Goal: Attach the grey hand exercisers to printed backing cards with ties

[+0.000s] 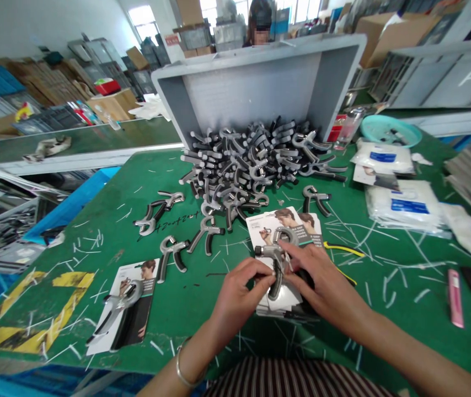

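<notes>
Over a stack of printed packaging cards (260,227), both hands have hold of one grey and black hand grip strengthener (276,286). My left hand (239,292) pinches one of its handles between thumb and fingers. From the other side, my right hand (322,275) is closed around its upper part and other handle, which it partly hides. To the left, another hand grip strengthener (116,309) lies on a single printed card (149,292). Several loose ones, such as this hand grip strengthener (172,255), lie between that card and my hands.
A tilted grey crate (252,88) stands behind a large heap of hand grip strengtheners (252,160). Yellow-handled cutters (345,248) lie by my right hand. Further right are bagged packs (409,204), a pink marker-like stick (454,298) and a turquoise bowl (413,135). White strips litter the green table (202,309).
</notes>
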The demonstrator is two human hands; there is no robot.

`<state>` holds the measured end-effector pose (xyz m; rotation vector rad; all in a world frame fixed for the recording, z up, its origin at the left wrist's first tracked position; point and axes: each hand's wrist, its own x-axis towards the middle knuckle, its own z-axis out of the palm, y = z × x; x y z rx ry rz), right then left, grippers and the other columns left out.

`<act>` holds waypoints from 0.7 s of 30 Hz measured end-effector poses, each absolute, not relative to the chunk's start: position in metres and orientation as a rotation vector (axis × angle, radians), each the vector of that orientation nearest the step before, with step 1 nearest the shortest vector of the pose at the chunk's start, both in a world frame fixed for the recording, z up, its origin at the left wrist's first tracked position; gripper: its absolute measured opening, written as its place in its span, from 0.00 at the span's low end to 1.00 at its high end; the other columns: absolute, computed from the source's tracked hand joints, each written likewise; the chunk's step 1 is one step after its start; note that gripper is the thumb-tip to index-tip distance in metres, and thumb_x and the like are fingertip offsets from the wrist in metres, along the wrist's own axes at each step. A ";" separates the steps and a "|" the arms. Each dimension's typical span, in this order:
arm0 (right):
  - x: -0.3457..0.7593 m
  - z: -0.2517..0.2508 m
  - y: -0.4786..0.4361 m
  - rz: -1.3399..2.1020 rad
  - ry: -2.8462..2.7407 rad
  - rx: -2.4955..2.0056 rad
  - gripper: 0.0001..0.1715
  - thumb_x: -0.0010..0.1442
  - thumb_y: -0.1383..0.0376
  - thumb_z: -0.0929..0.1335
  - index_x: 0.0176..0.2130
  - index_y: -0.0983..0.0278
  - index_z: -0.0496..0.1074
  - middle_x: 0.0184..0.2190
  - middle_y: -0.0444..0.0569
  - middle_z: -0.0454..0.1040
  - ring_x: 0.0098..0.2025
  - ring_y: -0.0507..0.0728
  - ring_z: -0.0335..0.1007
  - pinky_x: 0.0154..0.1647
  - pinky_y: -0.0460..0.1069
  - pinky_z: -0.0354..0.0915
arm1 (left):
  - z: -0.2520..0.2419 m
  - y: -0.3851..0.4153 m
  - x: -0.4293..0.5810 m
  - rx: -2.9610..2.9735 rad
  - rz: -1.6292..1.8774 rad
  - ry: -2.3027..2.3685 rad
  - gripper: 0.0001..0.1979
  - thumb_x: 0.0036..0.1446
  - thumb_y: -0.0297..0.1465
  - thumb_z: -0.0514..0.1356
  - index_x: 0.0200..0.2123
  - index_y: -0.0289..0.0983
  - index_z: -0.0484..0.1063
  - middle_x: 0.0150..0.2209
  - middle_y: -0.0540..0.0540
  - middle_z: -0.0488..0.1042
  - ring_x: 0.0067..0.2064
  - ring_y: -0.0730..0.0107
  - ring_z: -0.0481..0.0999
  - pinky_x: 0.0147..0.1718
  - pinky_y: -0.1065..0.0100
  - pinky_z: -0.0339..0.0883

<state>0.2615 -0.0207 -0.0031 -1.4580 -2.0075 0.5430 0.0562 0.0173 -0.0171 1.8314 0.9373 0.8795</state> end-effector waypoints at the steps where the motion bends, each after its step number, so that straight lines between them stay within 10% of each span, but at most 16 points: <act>1: 0.260 -0.004 -0.021 0.549 -1.982 -1.456 0.32 0.66 0.68 0.66 0.66 0.60 0.55 0.39 0.50 0.73 0.44 0.60 0.65 0.50 0.57 0.63 | -0.017 0.017 0.056 1.822 0.885 0.946 0.03 0.61 0.28 0.62 0.34 0.37 0.76 0.34 0.46 0.76 0.38 0.67 0.75 0.41 0.68 0.68; 6: 0.256 -0.002 -0.021 0.575 -1.998 -1.434 0.04 0.66 0.65 0.68 0.42 0.60 0.73 0.34 0.47 0.74 0.41 0.60 0.64 0.43 0.54 0.58 | -0.017 0.017 0.055 1.787 0.914 0.956 0.02 0.60 0.26 0.63 0.34 0.36 0.76 0.33 0.47 0.76 0.38 0.69 0.74 0.40 0.70 0.67; 21: 0.266 0.012 -0.024 0.397 -2.241 -1.412 0.12 0.68 0.64 0.65 0.34 0.63 0.73 0.32 0.50 0.74 0.39 0.59 0.62 0.43 0.55 0.57 | -0.019 0.013 0.053 1.624 0.886 0.971 0.03 0.59 0.29 0.64 0.33 0.37 0.76 0.33 0.47 0.75 0.37 0.68 0.74 0.39 0.69 0.66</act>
